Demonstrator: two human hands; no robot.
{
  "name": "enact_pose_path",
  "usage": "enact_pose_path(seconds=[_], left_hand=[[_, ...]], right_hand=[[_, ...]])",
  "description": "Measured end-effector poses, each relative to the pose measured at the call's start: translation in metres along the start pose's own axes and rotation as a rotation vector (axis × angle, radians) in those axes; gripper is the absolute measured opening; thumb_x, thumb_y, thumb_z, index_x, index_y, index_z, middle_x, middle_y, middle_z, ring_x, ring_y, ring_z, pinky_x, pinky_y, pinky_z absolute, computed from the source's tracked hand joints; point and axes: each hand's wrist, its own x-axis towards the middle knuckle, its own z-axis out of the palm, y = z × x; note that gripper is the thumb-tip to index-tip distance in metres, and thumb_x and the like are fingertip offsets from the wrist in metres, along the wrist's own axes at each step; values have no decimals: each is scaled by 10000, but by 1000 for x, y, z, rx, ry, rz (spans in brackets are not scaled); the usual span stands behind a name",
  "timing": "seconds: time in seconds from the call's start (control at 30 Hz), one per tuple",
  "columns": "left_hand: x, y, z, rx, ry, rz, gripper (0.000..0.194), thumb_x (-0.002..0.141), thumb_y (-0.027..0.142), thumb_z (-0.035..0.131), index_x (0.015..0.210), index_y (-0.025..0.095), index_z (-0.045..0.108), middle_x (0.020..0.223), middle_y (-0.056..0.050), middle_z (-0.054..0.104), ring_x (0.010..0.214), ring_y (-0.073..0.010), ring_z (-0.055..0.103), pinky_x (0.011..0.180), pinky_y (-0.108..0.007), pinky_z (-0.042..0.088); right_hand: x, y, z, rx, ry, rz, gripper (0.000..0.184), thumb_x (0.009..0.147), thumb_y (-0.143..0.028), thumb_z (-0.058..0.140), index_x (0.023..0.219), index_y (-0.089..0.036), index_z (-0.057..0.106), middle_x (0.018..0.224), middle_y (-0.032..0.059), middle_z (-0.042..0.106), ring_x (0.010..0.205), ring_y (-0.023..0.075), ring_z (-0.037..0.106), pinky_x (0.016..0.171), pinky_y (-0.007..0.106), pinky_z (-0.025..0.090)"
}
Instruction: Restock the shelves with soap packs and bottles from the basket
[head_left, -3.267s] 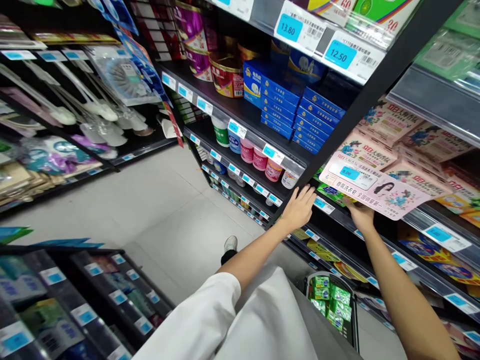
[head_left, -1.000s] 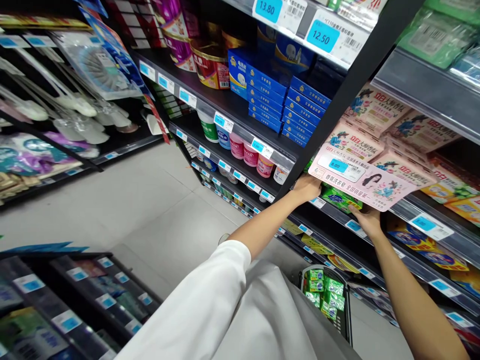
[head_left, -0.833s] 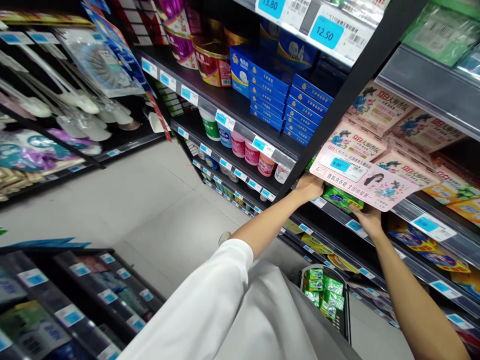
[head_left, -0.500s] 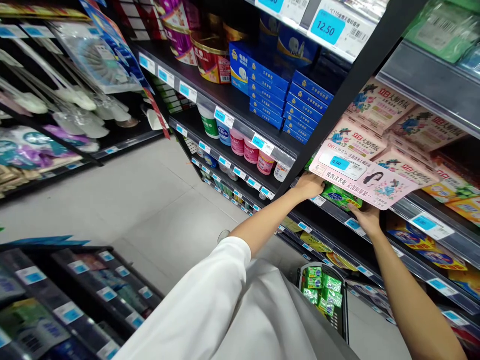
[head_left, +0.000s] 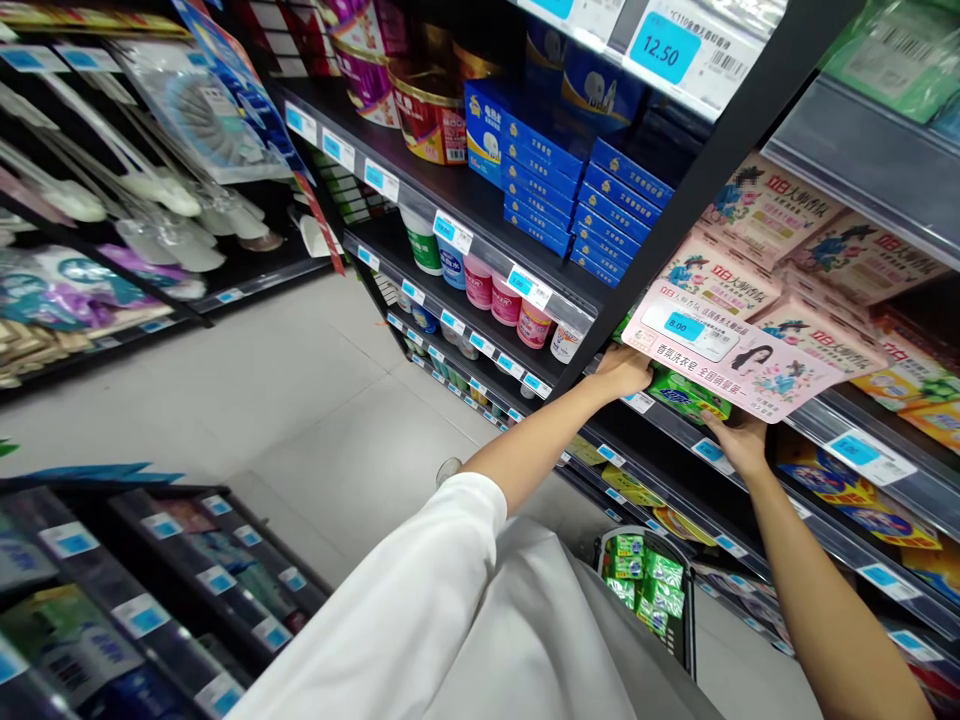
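Aisle floor (head_left: 322, 420) | left hand (head_left: 628, 372) spread on shelf upright (head_left: 712, 198) | right hand (head_left: 739, 443) holding pink card (head_left: 731, 360)

Black store shelf (head_left: 397, 150): stacked blue boxes (head_left: 544, 175); pink soap boxes (head_left: 765, 210) in next bay.

The left hand (head_left: 626, 372) had climbed toward 1 o'clock, its fingers no longer spread on the shelf edge but curled in at the lower-left corner of the pink price card (head_left: 735, 350). The right hand (head_left: 739, 445) had slipped slightly toward 4 o'clock along the card's lower edge. The whole view had slid toward 11 o'clock: the 13.80 price tag (head_left: 577, 12) had nearly left the top of the frame, and the wire basket (head_left: 645, 535) had shifted toward 10 o'clock. The white shoe (head_left: 448, 470) had almost vanished behind the left forearm (head_left: 555, 430).
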Motion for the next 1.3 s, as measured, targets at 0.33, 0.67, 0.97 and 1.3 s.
enact_pose_path(seconds=[0.33,0.67,0.97,1.3], left_hand=[[1,-1,2,9,-23,17,416,896,111,455,1272,90,634,1259,-187,690,1212,-297,635,1029,-370,478],[-10,1,-10,41,-66,50,498,909,138,466,1398,145,559,1419,-137,618,1329,-266,565,1128,-359,438],[-10,-2,-8,35,-49,40,504,923,155,472,1422,168,544,1463,-125,585,1331,-252,565,1122,-351,448],[-20,-9,-9,79,30,66,378,924,159,470,1245,118,666,1266,-154,699,1194,-264,640,1092,-373,463]], right_hand=[[2,-2,2,31,-39,38,957,464,-500,945,1285,-196,557,1326,187,655,1289,372,587,1088,550,496],[-3,-4,4,0,28,24,961,464,-555,927,1263,-139,595,1230,221,699,1207,399,638,1059,555,515],[-3,4,-3,71,54,33,898,484,-519,936,1236,-143,621,1175,194,730,1173,373,663,1101,559,476],[-19,-6,-8,67,118,94,796,511,-563,920,1143,-155,659,997,137,767,988,342,723,980,512,568]])
